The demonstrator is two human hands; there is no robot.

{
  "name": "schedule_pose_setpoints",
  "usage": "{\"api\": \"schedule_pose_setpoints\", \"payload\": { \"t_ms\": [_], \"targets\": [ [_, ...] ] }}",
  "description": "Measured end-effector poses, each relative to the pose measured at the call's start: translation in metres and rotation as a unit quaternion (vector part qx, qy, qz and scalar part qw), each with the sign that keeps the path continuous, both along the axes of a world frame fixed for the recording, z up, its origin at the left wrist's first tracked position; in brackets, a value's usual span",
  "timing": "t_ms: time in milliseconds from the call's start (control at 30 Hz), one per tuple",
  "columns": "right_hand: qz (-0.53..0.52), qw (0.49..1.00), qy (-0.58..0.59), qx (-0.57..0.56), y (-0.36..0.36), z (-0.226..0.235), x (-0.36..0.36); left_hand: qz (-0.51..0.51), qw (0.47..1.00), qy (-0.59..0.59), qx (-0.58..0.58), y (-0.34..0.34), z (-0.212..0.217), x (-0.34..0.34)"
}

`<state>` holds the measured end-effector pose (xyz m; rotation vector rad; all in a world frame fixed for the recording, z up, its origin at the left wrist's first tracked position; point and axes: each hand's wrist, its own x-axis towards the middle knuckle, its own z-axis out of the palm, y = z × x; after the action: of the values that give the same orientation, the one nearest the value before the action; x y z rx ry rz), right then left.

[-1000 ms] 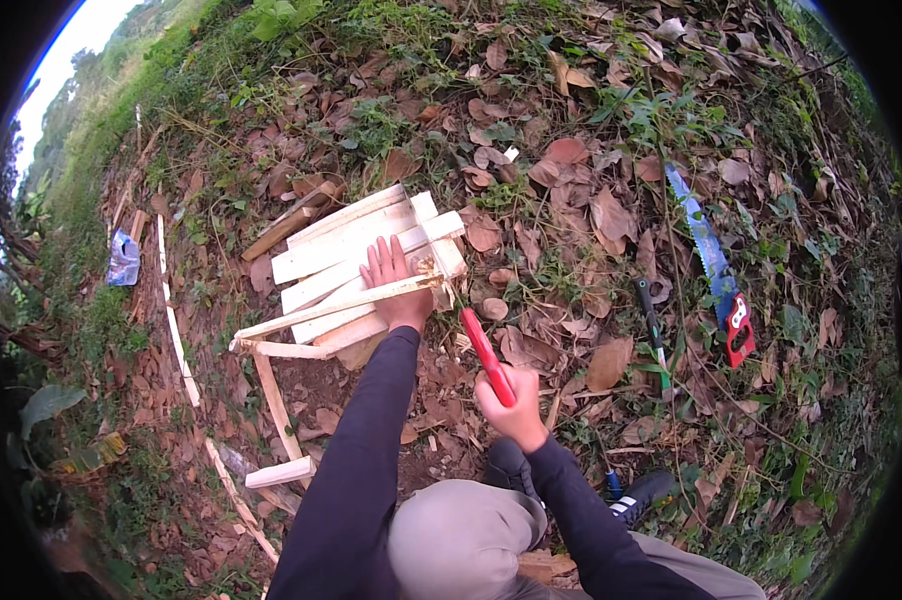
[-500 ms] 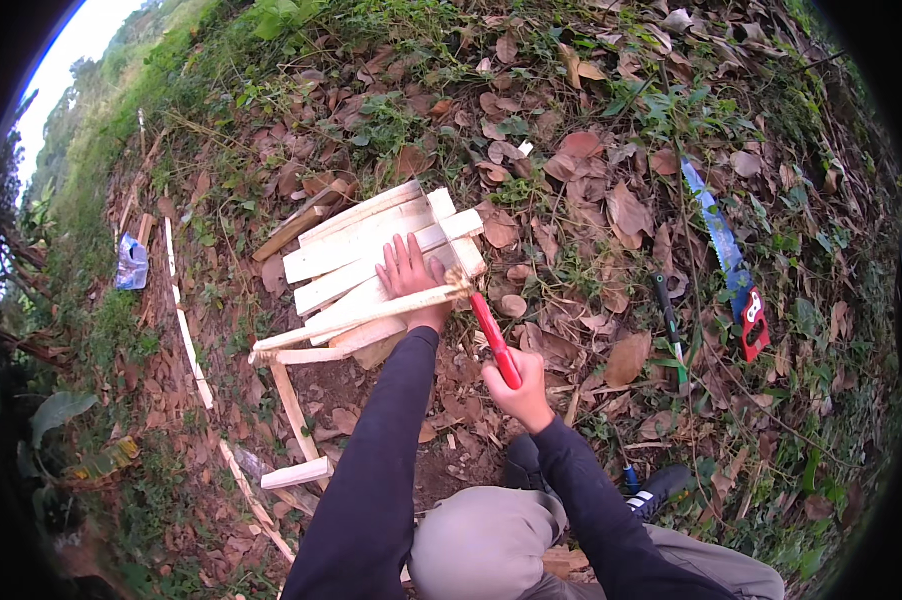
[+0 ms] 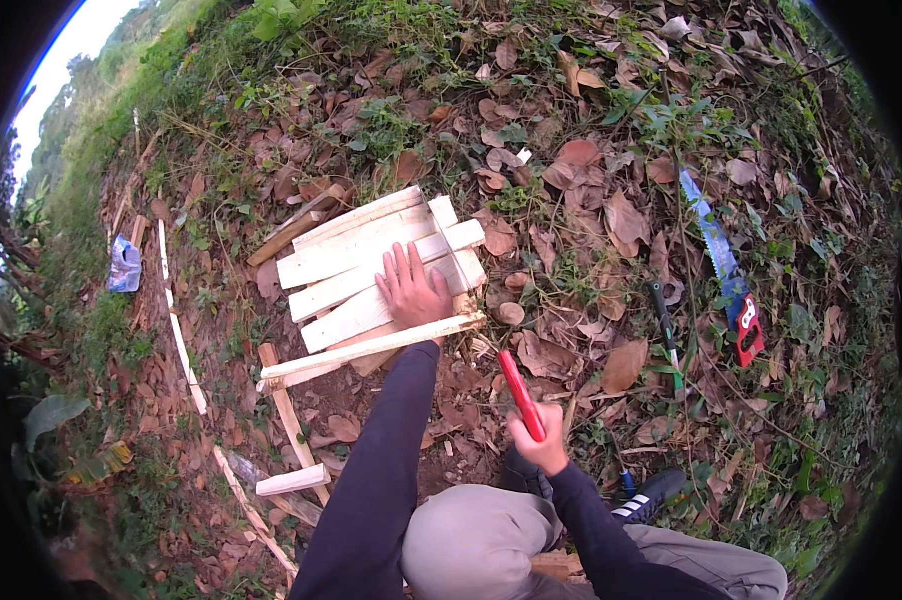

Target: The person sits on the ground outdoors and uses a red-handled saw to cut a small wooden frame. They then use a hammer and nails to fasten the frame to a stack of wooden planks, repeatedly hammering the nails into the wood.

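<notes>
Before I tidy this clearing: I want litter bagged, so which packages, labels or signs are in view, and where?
Crumpled blue and white plastic packet: on the ground at far left, beside thin pale wooden strips, well away from the left hand on the pale wooden slat frame.
No signs or screens show.

My left hand point(image 3: 413, 290) is stretched far forward, palm down, fingers spread flat. My right hand point(image 3: 538, 440) sits nearer, fist closed tight, arm bent at the elbow.
</notes>
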<state>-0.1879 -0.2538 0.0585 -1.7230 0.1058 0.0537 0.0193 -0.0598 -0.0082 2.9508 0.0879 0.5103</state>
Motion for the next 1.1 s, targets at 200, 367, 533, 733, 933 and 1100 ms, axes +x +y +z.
{"api": "schedule_pose_setpoints", "payload": {
  "t_ms": [200,367,533,733,933,1100],
  "targets": [
    [-0.039,0.999,-0.009,-0.004,0.016,0.009,0.028,0.005,0.999,0.038,0.016,0.006,-0.003,0.009],
    [-0.028,0.999,-0.005,-0.021,0.014,0.005,0.028,-0.009,1.000,0.015,-0.011,0.001,-0.002,0.002],
    [-0.025,0.999,-0.038,0.008,-0.005,-0.005,-0.031,-0.028,1.000,0.000,0.006,0.003,-0.003,0.010],
    [-0.013,0.999,-0.024,0.041,0.030,0.009,0.076,-0.016,0.997,0.046,0.063,0.017,-0.012,0.010],
    [-0.094,0.994,-0.037,0.028,-0.008,0.010,-0.060,-0.033,0.998,0.000,0.059,-0.001,-0.007,0.005],
    [-0.146,0.988,-0.035,-0.043,-0.052,0.070,-0.080,-0.039,0.998,0.049,-0.019,0.000,0.021,0.008]
  ]
}}
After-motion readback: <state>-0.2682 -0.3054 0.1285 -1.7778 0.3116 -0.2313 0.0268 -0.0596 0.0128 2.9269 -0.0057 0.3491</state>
